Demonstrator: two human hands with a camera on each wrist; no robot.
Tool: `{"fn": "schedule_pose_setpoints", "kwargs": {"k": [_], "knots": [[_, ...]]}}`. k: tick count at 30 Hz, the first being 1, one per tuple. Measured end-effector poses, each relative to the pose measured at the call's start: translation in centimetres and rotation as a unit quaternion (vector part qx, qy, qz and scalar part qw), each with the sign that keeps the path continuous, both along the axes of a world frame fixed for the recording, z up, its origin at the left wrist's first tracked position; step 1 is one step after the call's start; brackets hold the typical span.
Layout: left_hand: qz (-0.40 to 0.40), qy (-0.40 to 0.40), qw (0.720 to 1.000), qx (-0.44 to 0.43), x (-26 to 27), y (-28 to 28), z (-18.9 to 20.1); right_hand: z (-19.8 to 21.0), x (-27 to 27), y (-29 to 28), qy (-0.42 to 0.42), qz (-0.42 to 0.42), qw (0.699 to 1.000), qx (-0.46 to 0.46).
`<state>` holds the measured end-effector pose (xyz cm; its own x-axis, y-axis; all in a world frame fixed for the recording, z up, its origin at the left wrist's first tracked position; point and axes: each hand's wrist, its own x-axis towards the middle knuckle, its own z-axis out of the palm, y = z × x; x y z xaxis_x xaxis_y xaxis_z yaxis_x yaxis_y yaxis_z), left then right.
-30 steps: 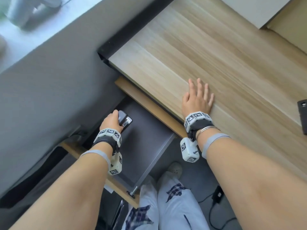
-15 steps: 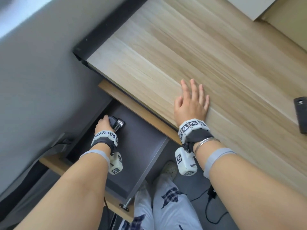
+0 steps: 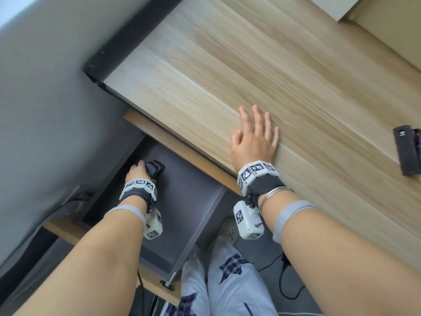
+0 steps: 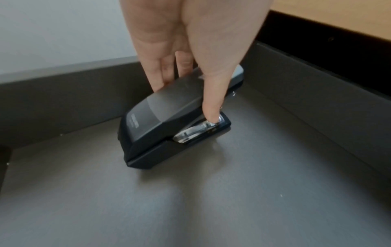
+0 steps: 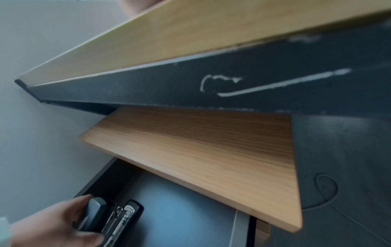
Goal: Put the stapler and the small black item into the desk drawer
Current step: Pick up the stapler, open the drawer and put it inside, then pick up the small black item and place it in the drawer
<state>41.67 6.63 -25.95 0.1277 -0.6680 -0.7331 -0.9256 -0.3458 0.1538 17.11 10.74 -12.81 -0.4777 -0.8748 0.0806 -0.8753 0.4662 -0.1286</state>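
A black stapler touches down on the grey floor of the open desk drawer, near its far left corner. My left hand grips it, fingers on one side and thumb on the other. The small black item lies on the wooden desktop at the right edge of the head view. My right hand lies flat and open on the desktop's front edge, well left of that item.
A grey wall runs along the drawer's left side. A wooden panel under the desktop overhangs the drawer's back. My legs and a black cable lie on the floor below the drawer's front.
My left hand has lowered the stapler deeper into the drawer, down to its floor. The right hand has stayed flat on the desktop.
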Motion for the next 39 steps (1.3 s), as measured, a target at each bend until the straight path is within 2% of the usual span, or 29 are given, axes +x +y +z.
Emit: {"fn": "schedule_pose_setpoints", "kwargs": {"k": [4,8,13,17,23,26,31,39], "knots": [[-0.006,-0.005,1.000,-0.013,-0.2,0.0,2.3,0.1,0.0,0.0,-0.009,0.002,1.000,-0.004],[-0.050,-0.009,0.998,-0.025,-1.1,-0.7,6.9,0.5,0.0,0.0,-0.028,0.004,1.000,0.004],[-0.120,-0.006,0.992,-0.027,-3.0,-1.6,13.5,2.0,-0.6,0.0,-0.083,0.022,0.993,0.081],[-0.175,-0.004,0.985,0.001,-5.7,-2.1,18.5,4.1,-1.7,0.0,-0.141,0.037,0.981,0.127],[-0.231,0.040,0.972,-0.027,-12.5,-3.2,24.1,7.5,-5.5,1.3,-0.157,0.035,0.974,0.161],[-0.239,0.059,0.968,-0.049,-16.9,-3.5,25.2,9.2,-9.4,1.9,-0.148,0.002,0.973,0.179],[-0.239,0.096,0.964,-0.068,-24.5,-3.0,23.9,10.9,-17.6,3.6,-0.115,-0.066,0.974,0.183],[-0.295,0.099,0.949,-0.051,-34.5,-2.2,22.0,10.4,-29.1,7.4,-0.081,-0.198,0.963,0.163]]}}
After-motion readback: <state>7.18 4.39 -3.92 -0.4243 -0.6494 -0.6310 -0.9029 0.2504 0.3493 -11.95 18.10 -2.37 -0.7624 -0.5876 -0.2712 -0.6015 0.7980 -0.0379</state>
